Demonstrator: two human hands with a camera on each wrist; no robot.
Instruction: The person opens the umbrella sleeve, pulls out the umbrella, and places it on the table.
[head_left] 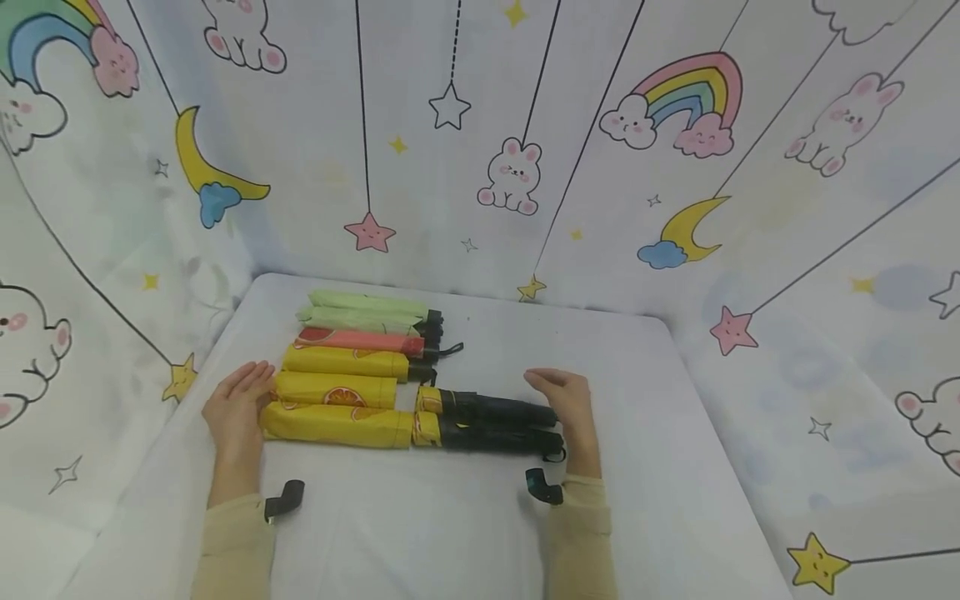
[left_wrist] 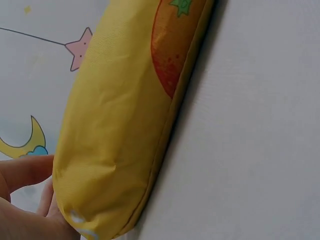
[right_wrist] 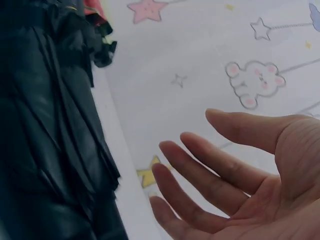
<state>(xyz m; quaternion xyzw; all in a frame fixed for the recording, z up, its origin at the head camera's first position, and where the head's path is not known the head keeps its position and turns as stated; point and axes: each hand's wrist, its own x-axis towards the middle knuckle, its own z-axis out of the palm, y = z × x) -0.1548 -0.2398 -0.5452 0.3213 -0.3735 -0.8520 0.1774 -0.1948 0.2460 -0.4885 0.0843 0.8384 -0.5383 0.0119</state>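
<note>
Folded umbrellas lie in a column on the table. My left hand (head_left: 236, 408) rests at the left ends of the two nearest yellow umbrellas; its fairly straight fingers touch the rounded end of a yellow umbrella (left_wrist: 115, 120) printed with an orange fruit. The front yellow umbrella (head_left: 337, 427) and the one behind it (head_left: 307, 389) meet two black umbrellas (head_left: 498, 437) with yellow patterned ends, end to end. By the right ends of the black ones, my right hand (head_left: 573, 408) has relaxed, slightly bent fingers, and its palm is bare in the right wrist view.
Behind lie another yellow umbrella (head_left: 345, 362), a red one (head_left: 360, 341) and two pale green ones (head_left: 367, 302), their dark handles to the right. A white cloth covers the table (head_left: 637, 517). Cartoon-printed curtains (head_left: 420, 183) rise at its back and sides.
</note>
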